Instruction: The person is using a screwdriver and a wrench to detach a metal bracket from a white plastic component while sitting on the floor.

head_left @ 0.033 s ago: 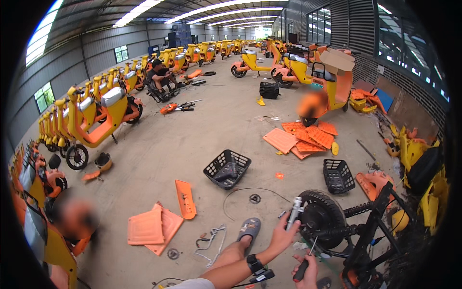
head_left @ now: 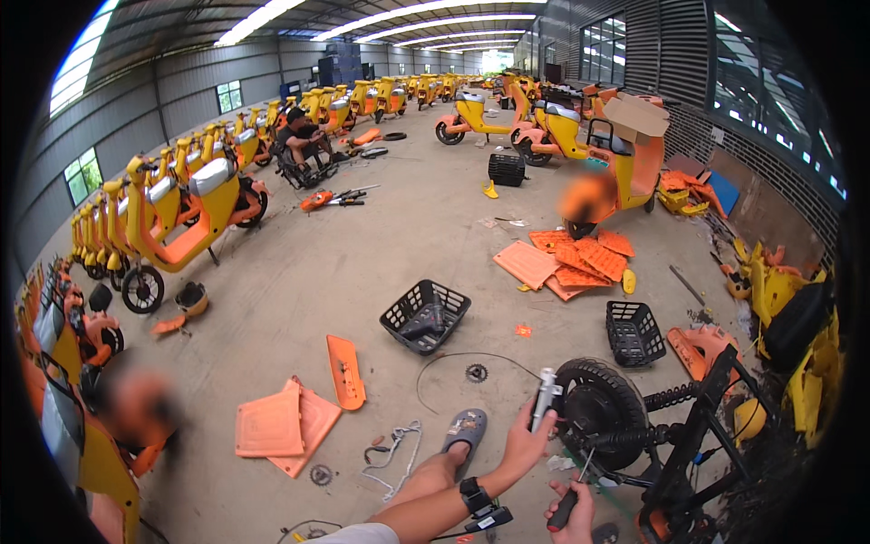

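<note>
My left hand (head_left: 524, 446), its wrist in a dark strap, is closed around a slim silver metal part (head_left: 544, 400). It is beside the black tyre of a wheel (head_left: 600, 412) on a bare black scooter frame (head_left: 702, 435). In my right hand (head_left: 580, 517), lower down, is a screwdriver (head_left: 564, 510) with a red and black handle. Its shaft points up toward the wheel's hub area; I cannot tell whether the tip touches anything. A coil-spring shock absorber (head_left: 672, 395) runs back from the wheel.
A black basket (head_left: 424, 315) holding a dark power tool lies ahead; another black basket (head_left: 635, 333) stands beyond the wheel. Orange panels (head_left: 270, 424), a toothed ring (head_left: 477, 373), white cord (head_left: 396, 458) and a thin cable lie around. Yellow scooters (head_left: 195, 218) line the left. A person sits farther off.
My left hand and the silver part have shifted slightly left, a little away from the wheel. The screwdriver stays in my right hand.
</note>
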{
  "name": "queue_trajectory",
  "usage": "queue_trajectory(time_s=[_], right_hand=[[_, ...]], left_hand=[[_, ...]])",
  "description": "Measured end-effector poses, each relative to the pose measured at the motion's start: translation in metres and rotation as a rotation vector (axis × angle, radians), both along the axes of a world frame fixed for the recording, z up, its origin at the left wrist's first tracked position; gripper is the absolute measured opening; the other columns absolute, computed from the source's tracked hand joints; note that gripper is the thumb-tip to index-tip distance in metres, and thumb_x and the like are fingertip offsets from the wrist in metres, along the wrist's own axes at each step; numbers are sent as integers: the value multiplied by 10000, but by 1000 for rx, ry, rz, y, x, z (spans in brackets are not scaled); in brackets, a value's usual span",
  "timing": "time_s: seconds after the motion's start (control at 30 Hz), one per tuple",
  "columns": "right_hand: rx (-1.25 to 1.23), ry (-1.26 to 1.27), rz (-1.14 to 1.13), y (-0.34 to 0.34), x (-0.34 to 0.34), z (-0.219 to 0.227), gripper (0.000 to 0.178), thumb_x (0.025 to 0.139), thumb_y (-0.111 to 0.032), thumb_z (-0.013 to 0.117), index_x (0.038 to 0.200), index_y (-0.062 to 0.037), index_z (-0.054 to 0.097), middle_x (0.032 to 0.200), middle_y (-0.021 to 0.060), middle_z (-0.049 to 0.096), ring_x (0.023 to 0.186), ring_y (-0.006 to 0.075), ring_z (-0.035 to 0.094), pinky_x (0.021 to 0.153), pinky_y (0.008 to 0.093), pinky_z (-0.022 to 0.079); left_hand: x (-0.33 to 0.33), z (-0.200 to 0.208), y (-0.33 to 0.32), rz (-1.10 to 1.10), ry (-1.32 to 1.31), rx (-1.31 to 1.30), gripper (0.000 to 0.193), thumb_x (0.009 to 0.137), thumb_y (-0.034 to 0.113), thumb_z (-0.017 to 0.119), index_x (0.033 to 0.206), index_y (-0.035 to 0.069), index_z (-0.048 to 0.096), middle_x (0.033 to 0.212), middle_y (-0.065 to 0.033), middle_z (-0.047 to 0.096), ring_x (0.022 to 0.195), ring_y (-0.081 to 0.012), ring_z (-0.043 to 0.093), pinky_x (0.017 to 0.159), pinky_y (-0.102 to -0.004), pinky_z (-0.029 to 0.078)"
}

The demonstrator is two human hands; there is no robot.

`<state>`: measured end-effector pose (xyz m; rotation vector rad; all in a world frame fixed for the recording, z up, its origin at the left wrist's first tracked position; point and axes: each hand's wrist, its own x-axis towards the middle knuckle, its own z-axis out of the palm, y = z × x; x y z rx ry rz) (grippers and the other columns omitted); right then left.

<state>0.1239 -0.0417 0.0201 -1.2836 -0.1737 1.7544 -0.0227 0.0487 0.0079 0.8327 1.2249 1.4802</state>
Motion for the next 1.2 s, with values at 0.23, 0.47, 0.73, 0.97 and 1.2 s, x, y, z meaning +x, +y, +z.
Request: queue_trajectory(time_s=[0.23,0.47,0.73,0.97,1.2], right_hand=[[-90,122,-179,-7,16,-14,91,860,-154,593,815,-110,527,704,40,530,552,153,510,489,292,444],[359,-407,-240,-19,6,2,490,904,-136,469,1381,-173,360,970,103,634,477,148,503,407,301,437],[397,-320,-92,-21,-2,40,427,927,-120,467,1338,-30,389,894,152,639,399,150,498,331,291,413],[643,-627,36,-30,-1,-3,423,943,-93,486,1342,22,409,845,129,636,408,131,517,349,267,404],[610,-666,136,-38,-7,-12,446,931,-70,522,1349,24,394,860,127,662,432,107,522,385,237,402]], left_hand=[[5,5,2,29,-145,2,484,970,277,563,1387,109,383,1030,-53,662,732,-116,647,477,-238,472],[6,-9,9,-169,-242,-89,443,942,199,599,1324,45,435,984,-74,643,751,-150,664,510,-260,510],[23,-35,8,-118,198,137,471,900,197,620,1289,1,443,914,-106,664,699,-163,631,644,-289,508],[20,-21,-7,-272,-14,0,418,948,273,582,1236,-8,464,922,-107,653,678,-165,661,500,-297,535],[12,-28,-2,-294,-40,-24,388,947,259,580,1223,8,470,947,-93,653,673,-148,655,489,-274,527]])
